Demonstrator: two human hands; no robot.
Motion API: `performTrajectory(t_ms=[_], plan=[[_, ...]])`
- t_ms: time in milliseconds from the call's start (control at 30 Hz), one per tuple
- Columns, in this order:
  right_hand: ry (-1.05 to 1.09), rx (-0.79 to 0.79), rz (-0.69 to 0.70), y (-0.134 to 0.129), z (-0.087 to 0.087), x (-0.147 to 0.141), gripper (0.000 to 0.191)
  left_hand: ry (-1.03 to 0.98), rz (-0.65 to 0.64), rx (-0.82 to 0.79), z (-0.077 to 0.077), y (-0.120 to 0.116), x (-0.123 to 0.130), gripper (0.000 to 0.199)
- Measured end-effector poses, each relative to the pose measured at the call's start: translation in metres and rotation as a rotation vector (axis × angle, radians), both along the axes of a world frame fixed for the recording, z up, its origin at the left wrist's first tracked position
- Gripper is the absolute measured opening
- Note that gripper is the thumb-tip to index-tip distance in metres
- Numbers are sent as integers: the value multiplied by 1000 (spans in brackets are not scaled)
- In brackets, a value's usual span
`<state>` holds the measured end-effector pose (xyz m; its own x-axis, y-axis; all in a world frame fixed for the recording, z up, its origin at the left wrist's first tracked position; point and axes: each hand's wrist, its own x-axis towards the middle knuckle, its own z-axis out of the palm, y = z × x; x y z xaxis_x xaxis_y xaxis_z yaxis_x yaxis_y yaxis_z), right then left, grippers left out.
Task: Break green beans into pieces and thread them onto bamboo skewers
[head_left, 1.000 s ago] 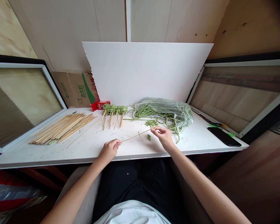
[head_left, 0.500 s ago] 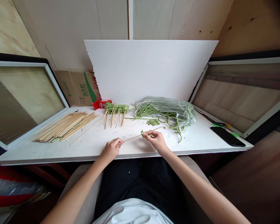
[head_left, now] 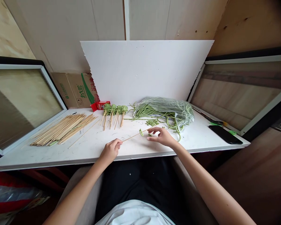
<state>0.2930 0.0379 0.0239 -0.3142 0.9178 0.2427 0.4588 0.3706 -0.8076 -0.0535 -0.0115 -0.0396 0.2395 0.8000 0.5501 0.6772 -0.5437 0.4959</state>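
Near the table's front edge my left hand pinches the lower end of a thin wooden skewer, which slants up to the right. A short green bean piece is threaded on the skewer. My right hand is beside the skewer's far end, thumb and fingers apart, with small green pieces at its fingers; whether it grips them is hard to tell. Behind it lies a small pile of cut bean pieces. Long green beans lie partly inside a clear plastic bag.
Bare skewers are heaped on the white table at the left. Skewered green bundles lie beside a red box. A black phone rests at the right. A white board stands behind.
My right hand has moved right, off the bean piece, and its fingers have spread. The bean piece now shows on the skewer. The view has shifted slightly.
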Motion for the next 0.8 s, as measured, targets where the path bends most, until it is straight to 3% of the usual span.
performTrajectory(t_ms=[200, 267, 367, 467, 533, 800], plan=[[-300, 27, -69, 12, -11, 20, 53, -1, 9, 9, 2, -1, 1, 21], [-333, 72, -78, 14, -15, 18, 54, -3, 11, 15, 3, -1, 1, 20], [-358, 126, -88, 16, -20, 14, 32, -3, 15, 15, 4, -1, 2, 21], [-378, 185, -185, 17, -26, 10, 40, -4, 19, 8, 3, -1, 3, 23], [-402, 234, -240, 16, -30, 6, 34, -4, 19, 3, 2, 0, 3, 24], [-438, 330, -233, 10, -39, -7, 22, 15, 24, -1, -1, 1, 2, 23]])
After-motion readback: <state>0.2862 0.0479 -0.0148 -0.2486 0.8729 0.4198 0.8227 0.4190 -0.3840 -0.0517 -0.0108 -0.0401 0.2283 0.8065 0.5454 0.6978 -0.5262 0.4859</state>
